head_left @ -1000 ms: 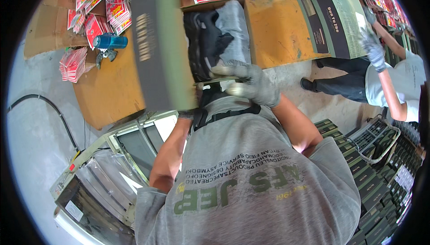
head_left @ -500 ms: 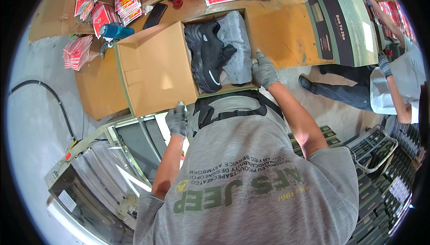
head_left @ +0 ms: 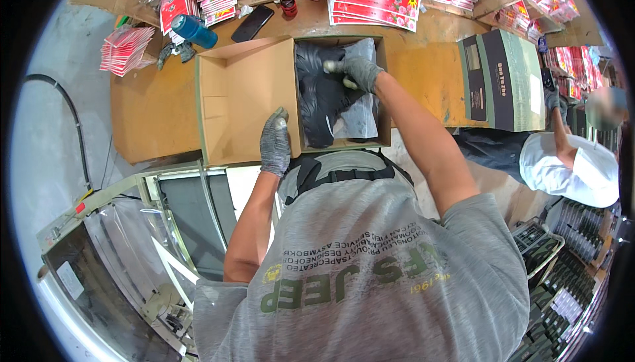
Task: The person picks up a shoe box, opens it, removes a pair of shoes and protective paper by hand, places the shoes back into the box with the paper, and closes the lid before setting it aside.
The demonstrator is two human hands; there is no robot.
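Note:
An open cardboard shoe box (head_left: 385,90) lies before me, its brown lid (head_left: 231,107) folded out to the left. Black sneakers (head_left: 317,107) are inside, beside a bundle of grey wrapping paper (head_left: 354,118). My right hand (head_left: 358,73), in a grey glove, reaches into the box over the upper part of a sneaker. Its fingers point left and are apart; it partly covers the shoe. My left hand (head_left: 275,142), also gloved, rests against the lid near its right edge, fingers stretched upward along the board.
A dark phone (head_left: 253,23), a blue bottle (head_left: 194,31) and a red-and-black ring-shaped item (head_left: 288,4) lie behind the box. Red printed cards (head_left: 374,1) are stacked along the back. A green-black box (head_left: 506,81) stands right, near a co-worker (head_left: 562,163). A machine (head_left: 132,263) is at left.
My right hand has left the box's right edge and come in over the sneaker. My left hand has moved up from the lid's lower corner onto the lid.

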